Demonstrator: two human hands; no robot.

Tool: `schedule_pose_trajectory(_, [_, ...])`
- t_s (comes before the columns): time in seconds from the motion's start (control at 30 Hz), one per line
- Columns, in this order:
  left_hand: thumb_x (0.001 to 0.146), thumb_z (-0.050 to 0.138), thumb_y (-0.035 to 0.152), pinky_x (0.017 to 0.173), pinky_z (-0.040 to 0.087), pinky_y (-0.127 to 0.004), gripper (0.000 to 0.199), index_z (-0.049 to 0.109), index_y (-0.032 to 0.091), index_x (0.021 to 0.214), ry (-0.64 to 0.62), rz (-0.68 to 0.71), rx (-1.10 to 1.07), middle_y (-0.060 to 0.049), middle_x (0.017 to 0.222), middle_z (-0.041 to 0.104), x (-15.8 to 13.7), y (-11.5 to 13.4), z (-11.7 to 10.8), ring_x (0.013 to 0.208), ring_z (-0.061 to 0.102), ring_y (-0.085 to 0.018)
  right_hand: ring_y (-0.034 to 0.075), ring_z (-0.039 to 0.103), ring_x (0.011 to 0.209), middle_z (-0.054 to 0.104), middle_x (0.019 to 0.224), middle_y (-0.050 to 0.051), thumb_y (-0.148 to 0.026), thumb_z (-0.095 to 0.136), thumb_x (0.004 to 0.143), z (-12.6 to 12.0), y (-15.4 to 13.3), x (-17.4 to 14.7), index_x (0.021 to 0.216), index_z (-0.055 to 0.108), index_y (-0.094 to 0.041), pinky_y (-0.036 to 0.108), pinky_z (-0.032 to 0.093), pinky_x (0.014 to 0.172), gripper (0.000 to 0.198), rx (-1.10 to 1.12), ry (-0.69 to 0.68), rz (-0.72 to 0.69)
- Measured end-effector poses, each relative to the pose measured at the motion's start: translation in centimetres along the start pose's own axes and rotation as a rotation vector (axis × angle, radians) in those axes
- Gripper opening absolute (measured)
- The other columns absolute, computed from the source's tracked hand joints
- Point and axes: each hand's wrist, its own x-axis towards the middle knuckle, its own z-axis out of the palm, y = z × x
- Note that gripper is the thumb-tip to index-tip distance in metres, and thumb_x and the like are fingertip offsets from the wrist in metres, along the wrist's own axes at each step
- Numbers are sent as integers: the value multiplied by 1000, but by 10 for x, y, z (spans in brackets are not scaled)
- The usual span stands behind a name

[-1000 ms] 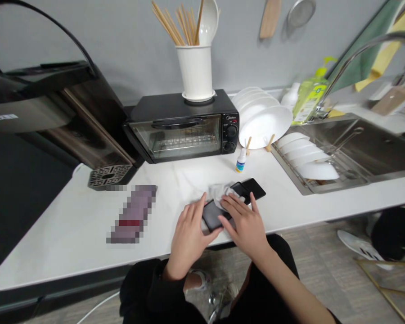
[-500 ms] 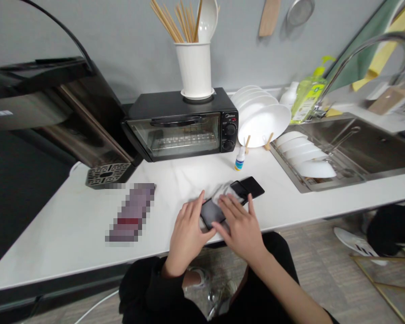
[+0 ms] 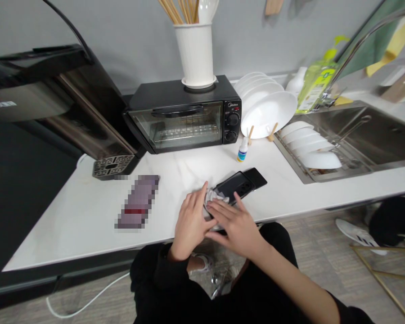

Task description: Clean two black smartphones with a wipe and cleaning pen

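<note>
A black phone case (image 3: 234, 185) with camera cutouts lies slanted near the counter's front edge. Its upper right end overlaps a flat black object (image 3: 257, 177), whose kind I cannot make out. My left hand (image 3: 191, 220) grips the case's lower left end, fingers along one side and thumb at the near edge. With fingers pressed down, my right hand (image 3: 234, 225) holds a crumpled whitish cloth (image 3: 212, 195) against the case's lower left part. The hands' thumbs are close together, and they and the cloth hide that end. A small spray bottle (image 3: 242, 150) with a blue label stands beyond the case.
A blurred-out purplish phone-shaped thing (image 3: 138, 202) lies left on the counter (image 3: 178, 168). Behind stand a black drinks machine (image 3: 97, 112), a toaster oven (image 3: 185, 121) bearing a utensil holder (image 3: 195, 54), and racked plates (image 3: 268, 112). Right is a sink (image 3: 384, 135) with bowls (image 3: 312, 144).
My right hand has slid the cloth down and left along the case, uncovering its middle and camera cutouts. My left hand stays at the lower end. The view has tilted slightly downward.
</note>
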Motion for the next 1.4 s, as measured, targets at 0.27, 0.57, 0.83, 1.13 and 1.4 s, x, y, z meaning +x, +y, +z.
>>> schedule_pose_trajectory(0.27, [88,81,37,111,48,-50,104,16,26,169,-8,-7,-21,-14,142,60,0,1,-1,126,57,-34,31,54,147,63,152,13,-59,53,103,-5,14,4,150,56,-19,64,14,132,62,-68,16,9])
schedule_pose_trajectory(0.57, [87,82,32,111,49,-48,103,19,23,168,-1,-13,-17,-14,142,61,-1,2,0,126,57,-32,30,54,146,64,151,12,-60,51,104,-3,5,5,148,57,-17,59,16,133,62,-74,6,4])
schedule_pose_trajectory(0.83, [85,84,33,112,48,-48,106,19,23,168,-2,-5,-9,-14,146,60,0,2,0,128,57,-33,28,58,143,65,149,10,-51,50,106,-2,12,-2,147,60,-22,59,14,133,51,-119,68,21])
schedule_pose_trajectory(1.13, [86,84,38,111,49,-50,107,17,24,169,10,6,-4,-15,145,61,-1,3,1,126,58,-34,29,60,141,68,147,9,-56,53,105,-11,16,-4,143,62,-21,62,12,133,53,-87,48,1])
schedule_pose_trajectory(1.4, [81,83,27,116,47,-50,82,45,20,154,36,-45,10,-15,144,57,3,1,1,135,51,-35,22,62,139,70,144,7,-34,60,104,-6,14,-3,140,63,-21,53,40,126,39,108,-54,-142])
